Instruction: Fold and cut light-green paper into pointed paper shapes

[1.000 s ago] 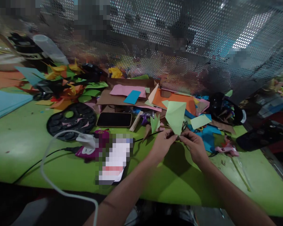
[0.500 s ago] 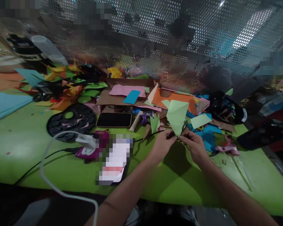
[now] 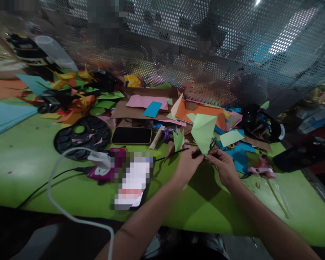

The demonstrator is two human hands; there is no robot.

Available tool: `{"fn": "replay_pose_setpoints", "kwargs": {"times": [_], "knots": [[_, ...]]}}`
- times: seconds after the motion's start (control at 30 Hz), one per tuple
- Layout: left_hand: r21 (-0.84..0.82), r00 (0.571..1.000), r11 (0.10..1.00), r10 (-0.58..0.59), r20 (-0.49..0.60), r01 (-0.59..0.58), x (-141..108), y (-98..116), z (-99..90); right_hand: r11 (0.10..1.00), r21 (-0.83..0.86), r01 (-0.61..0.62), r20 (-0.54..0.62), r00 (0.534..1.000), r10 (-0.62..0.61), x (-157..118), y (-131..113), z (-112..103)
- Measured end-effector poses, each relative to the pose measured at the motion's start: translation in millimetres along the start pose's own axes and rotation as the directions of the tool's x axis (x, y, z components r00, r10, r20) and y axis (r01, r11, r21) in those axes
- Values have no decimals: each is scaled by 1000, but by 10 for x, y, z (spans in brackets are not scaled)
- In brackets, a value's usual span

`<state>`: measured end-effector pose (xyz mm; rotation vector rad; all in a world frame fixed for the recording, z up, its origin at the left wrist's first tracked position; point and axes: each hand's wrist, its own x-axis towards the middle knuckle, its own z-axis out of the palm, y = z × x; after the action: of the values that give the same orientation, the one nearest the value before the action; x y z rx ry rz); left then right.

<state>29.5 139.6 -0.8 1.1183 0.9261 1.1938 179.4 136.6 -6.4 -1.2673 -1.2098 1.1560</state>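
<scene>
A pale green sheet of paper [image 3: 204,130], folded to a narrow point at its lower end, stands upright above the table. My left hand [image 3: 190,164] pinches that pointed end between thumb and fingers from the left. From the right, my right hand [image 3: 222,164] pinches the same tip, its thumb almost meeting the left one. The fold right between the fingertips is hidden. Just behind the hands lie a spiky green paper piece [image 3: 178,139], a pale green paper strip [image 3: 232,138] and blue paper [image 3: 240,159].
A lit phone [image 3: 135,180], a dark phone [image 3: 131,135], a black palette [image 3: 81,139] and a purple power adapter [image 3: 105,169] with a white cable are on the left. Right are a black bowl [image 3: 260,122], a pink paper flower [image 3: 262,169] and a dark cylinder [image 3: 300,155]. Perforated metal [image 3: 162,43] stands behind.
Both hands keep their pinch on the green paper's tip, with barely any movement. The whole view has shifted very slightly.
</scene>
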Motion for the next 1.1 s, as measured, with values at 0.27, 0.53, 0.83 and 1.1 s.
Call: {"fn": "replay_pose_setpoints", "kwargs": {"times": [0.27, 0.53, 0.83, 1.1], "knots": [[10, 999, 1000, -23, -29, 23, 4, 2, 4, 999, 36, -5, 40, 999, 3, 3, 49, -20], [-41, 999, 999, -36, -22, 35, -9, -6, -6, 1000, 10, -3, 27, 1000, 3, 1, 17, 1], [-99, 996, 992, -84, -30, 80, -18, 8, 3, 999, 0, 39, 67, 997, -39, 9, 76, -48], [48, 994, 996, -78, -79, 81, -3, -6, -20, 997, -47, 60, 99, 994, -55, -5, 103, -51]]}}
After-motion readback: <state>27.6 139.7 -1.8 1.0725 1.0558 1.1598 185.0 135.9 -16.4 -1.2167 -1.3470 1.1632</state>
